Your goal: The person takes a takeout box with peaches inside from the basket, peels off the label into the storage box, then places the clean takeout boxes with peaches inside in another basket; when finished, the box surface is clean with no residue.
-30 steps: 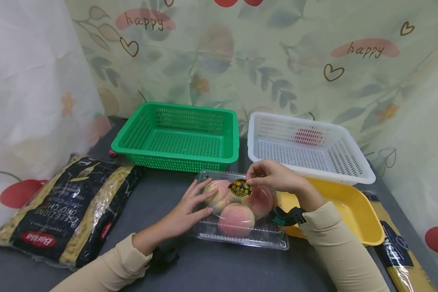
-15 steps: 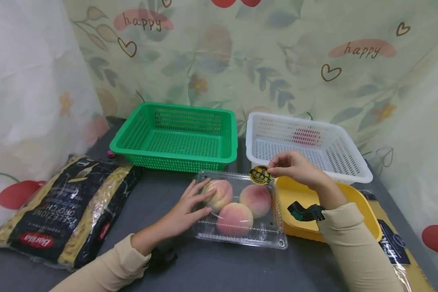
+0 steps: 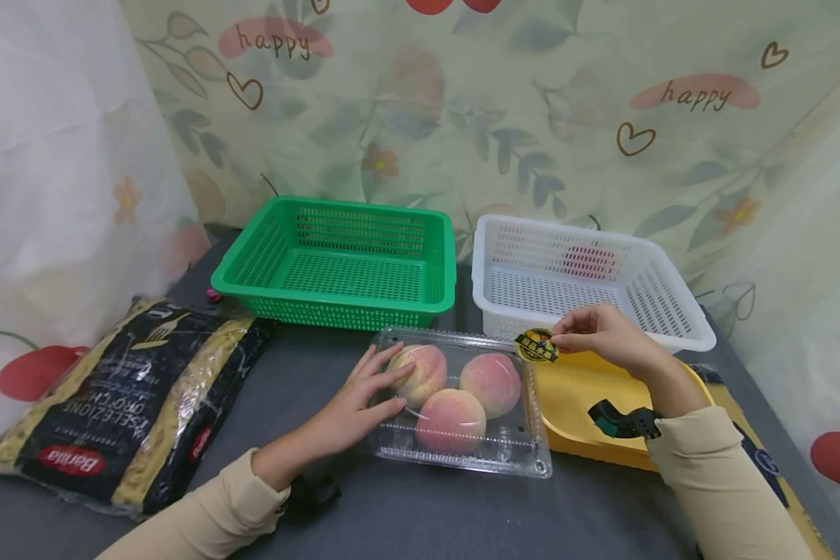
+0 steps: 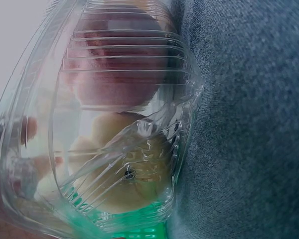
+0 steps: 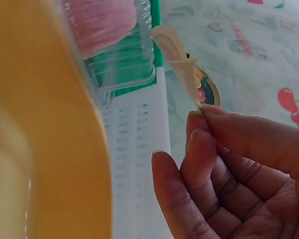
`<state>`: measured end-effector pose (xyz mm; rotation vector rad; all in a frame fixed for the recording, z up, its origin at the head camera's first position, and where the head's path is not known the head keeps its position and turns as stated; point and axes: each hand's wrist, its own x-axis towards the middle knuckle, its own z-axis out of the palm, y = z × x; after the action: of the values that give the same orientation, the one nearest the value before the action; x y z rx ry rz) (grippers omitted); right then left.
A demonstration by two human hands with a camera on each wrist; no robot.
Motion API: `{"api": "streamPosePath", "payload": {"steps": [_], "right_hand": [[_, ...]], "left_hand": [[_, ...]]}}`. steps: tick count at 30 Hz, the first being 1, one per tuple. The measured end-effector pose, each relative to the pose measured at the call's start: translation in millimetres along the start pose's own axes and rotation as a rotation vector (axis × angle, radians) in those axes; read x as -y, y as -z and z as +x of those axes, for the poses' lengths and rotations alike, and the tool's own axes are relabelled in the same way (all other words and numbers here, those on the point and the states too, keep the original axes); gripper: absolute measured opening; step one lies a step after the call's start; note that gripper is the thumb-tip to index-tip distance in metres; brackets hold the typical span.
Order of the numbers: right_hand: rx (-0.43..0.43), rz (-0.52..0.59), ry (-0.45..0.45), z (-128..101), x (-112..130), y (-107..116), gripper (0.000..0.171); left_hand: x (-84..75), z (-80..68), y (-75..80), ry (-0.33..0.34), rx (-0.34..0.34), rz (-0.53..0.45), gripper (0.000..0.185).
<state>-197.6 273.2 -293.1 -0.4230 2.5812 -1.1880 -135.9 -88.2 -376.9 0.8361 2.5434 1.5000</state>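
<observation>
A clear plastic clamshell box [image 3: 462, 459] holding three peaches [image 3: 450, 411] lies on the grey tabletop. My left hand [image 3: 364, 397] rests flat on the box's left side with straight fingers; the left wrist view shows the box [image 4: 124, 124] and fruit up close. My right hand [image 3: 602, 334] pinches a round black and yellow sticker [image 3: 537, 345] by its edge, held in the air over the yellow tray [image 3: 581, 404], to the right of the box. In the right wrist view the sticker [image 5: 182, 69] curls upward from my fingertips [image 5: 202, 117].
A green basket [image 3: 343, 264] and a white basket [image 3: 581, 280] stand at the back. A large Barilla pasta bag [image 3: 119, 397] lies at the left. Another pasta pack [image 3: 763, 474] lies at the right edge beside the yellow tray. Floral curtains enclose the table.
My right hand peeled the sticker off the box lid and carried it rightward, now over the yellow tray. My left hand stayed on the box.
</observation>
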Motion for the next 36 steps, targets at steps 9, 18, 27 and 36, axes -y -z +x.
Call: {"api": "streamPosePath", "payload": {"steps": [9,18,27,36], "right_hand": [[-0.02,-0.028,-0.042,-14.2,-18.3,9.6,0.028],[-0.033,-0.042,-0.088,-22.5,-40.3,15.4,0.029],[-0.047,-0.068,-0.125,-22.1,-57.0,16.9,0.032],[-0.042,-0.098,-0.159,-21.0,-65.9,23.1,0.033]], "left_hand": [[-1.6,-0.1,0.3,0.012,0.0,-0.004,0.049],[-1.1,0.5,-0.5,0.002,0.0,0.001,0.049],[0.7,-1.0,-0.6,0.014,-0.002,0.019,0.047],[0.4,0.4,-1.3,0.005,-0.007,0.019,0.048]]}}
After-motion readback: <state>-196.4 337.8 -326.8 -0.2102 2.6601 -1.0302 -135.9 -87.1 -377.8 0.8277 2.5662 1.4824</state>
